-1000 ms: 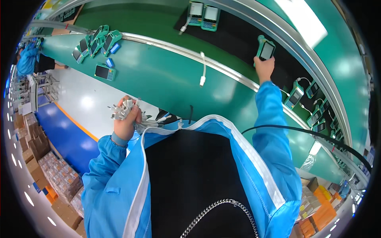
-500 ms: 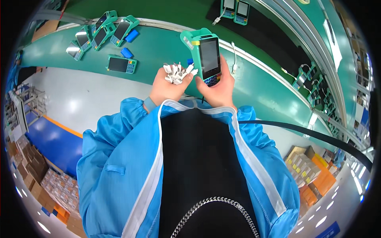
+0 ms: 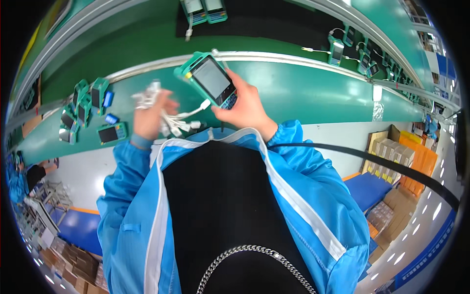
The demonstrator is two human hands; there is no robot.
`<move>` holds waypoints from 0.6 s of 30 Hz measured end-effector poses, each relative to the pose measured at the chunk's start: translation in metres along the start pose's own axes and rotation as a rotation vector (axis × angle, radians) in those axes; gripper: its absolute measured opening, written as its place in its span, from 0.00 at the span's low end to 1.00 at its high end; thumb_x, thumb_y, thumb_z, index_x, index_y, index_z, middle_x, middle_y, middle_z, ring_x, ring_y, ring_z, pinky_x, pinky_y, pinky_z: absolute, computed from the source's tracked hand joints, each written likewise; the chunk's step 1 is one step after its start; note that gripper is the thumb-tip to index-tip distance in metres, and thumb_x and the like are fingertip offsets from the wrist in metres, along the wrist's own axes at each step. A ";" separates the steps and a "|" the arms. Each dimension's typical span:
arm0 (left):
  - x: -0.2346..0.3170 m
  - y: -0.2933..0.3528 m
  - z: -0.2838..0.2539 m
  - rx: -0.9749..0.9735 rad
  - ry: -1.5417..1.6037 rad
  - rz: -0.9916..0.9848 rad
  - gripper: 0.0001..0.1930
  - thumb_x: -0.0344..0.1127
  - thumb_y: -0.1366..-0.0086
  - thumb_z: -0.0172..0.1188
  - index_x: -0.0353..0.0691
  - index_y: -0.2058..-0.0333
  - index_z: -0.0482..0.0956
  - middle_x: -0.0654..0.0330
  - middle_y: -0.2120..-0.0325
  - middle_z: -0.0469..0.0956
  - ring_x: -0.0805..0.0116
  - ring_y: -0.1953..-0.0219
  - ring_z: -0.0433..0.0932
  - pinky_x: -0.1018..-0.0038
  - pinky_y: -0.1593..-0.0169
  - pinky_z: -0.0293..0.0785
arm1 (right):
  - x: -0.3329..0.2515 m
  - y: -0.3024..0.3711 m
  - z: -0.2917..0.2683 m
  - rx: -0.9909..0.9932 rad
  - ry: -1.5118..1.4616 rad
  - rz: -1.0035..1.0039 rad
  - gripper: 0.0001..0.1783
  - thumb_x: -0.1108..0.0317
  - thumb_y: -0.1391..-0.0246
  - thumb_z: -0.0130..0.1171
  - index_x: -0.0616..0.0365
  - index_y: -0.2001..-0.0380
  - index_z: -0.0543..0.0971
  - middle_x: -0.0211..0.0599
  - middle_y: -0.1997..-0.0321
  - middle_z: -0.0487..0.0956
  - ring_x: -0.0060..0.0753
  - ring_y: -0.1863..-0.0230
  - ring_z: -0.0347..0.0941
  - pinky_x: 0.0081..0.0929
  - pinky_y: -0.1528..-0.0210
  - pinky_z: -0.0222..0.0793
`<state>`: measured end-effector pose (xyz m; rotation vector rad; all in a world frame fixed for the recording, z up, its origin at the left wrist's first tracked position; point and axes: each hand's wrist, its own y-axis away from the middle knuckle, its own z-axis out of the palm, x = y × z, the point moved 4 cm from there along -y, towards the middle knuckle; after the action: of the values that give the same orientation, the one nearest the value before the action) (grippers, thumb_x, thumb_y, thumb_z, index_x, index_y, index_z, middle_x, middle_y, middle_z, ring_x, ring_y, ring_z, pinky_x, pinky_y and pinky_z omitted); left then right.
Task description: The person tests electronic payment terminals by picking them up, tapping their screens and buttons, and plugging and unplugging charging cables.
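Note:
My right hand (image 3: 248, 104) grips a green handheld payment terminal (image 3: 210, 77) by its keypad end. The terminal is tilted, its grey screen facing up. Left of it, my left hand (image 3: 148, 119), smeared by motion, is closed round a bunch of short white cables (image 3: 174, 122). Their plugs stick out above and below the fingers. One white plug (image 3: 205, 104) sits against the terminal's lower left edge; I cannot tell whether it is inserted.
Several green terminals (image 3: 83, 107) and blue blocks (image 3: 111, 118) lie on the green bench (image 3: 289, 88) at left. Beyond the metal rail (image 3: 274, 58), more terminals (image 3: 336, 51) with white cables rest on a black mat (image 3: 274, 29). A black strap (image 3: 362, 153) crosses at right.
The view has swung, shifting the bench items leftward. My left hand has moved away from the terminal, and the white cables now trail beside it. The terminal has tilted to the left.

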<state>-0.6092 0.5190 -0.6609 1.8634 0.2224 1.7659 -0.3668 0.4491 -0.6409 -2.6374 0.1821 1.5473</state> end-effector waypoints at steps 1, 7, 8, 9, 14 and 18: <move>-0.004 -0.008 -0.005 0.097 -0.004 0.041 0.10 0.36 0.31 0.55 0.34 0.63 0.76 0.59 0.81 0.76 0.70 0.79 0.74 0.74 0.70 0.77 | 0.020 -0.009 -0.015 0.004 -0.007 0.048 0.48 0.61 0.69 0.72 0.70 0.42 0.67 0.57 0.55 0.79 0.48 0.55 0.79 0.33 0.51 0.73; 0.006 -0.009 0.040 0.272 0.165 0.144 0.09 0.37 0.28 0.51 0.37 0.57 0.73 0.72 0.85 0.56 0.81 0.83 0.55 0.77 0.73 0.62 | 0.231 -0.124 -0.132 0.296 0.289 0.335 0.34 0.56 0.69 0.70 0.66 0.59 0.72 0.54 0.63 0.80 0.56 0.61 0.78 0.41 0.56 0.75; 0.006 -0.006 0.050 0.285 0.172 0.141 0.08 0.36 0.29 0.51 0.38 0.58 0.73 0.71 0.85 0.58 0.81 0.83 0.56 0.77 0.75 0.60 | 0.268 -0.143 -0.156 0.425 0.449 0.311 0.34 0.55 0.70 0.71 0.66 0.61 0.71 0.54 0.63 0.80 0.58 0.61 0.78 0.42 0.56 0.74; 0.003 -0.001 0.055 0.319 0.186 0.137 0.07 0.35 0.29 0.52 0.38 0.59 0.73 0.70 0.84 0.61 0.81 0.83 0.57 0.77 0.76 0.59 | 0.284 -0.158 -0.171 0.522 0.472 0.264 0.34 0.55 0.70 0.71 0.67 0.62 0.71 0.54 0.63 0.80 0.58 0.61 0.78 0.43 0.56 0.74; -0.005 0.036 0.073 0.428 0.293 0.022 0.05 0.32 0.32 0.54 0.38 0.60 0.73 0.70 0.83 0.62 0.80 0.84 0.58 0.78 0.77 0.58 | 0.329 -0.179 -0.182 0.675 0.892 0.369 0.29 0.54 0.58 0.67 0.65 0.59 0.72 0.52 0.52 0.74 0.54 0.49 0.70 0.47 0.50 0.70; -0.022 0.048 0.078 0.582 0.190 -0.018 0.05 0.33 0.32 0.54 0.39 0.61 0.73 0.73 0.86 0.57 0.84 0.85 0.54 0.80 0.80 0.50 | 0.268 -0.158 -0.055 0.123 0.362 -0.021 0.22 0.61 0.53 0.60 0.64 0.58 0.72 0.55 0.56 0.74 0.57 0.55 0.71 0.46 0.53 0.69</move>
<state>-0.5491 0.4470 -0.6551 2.0519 0.9046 2.0112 -0.1673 0.5813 -0.8470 -2.7827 0.2596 1.0040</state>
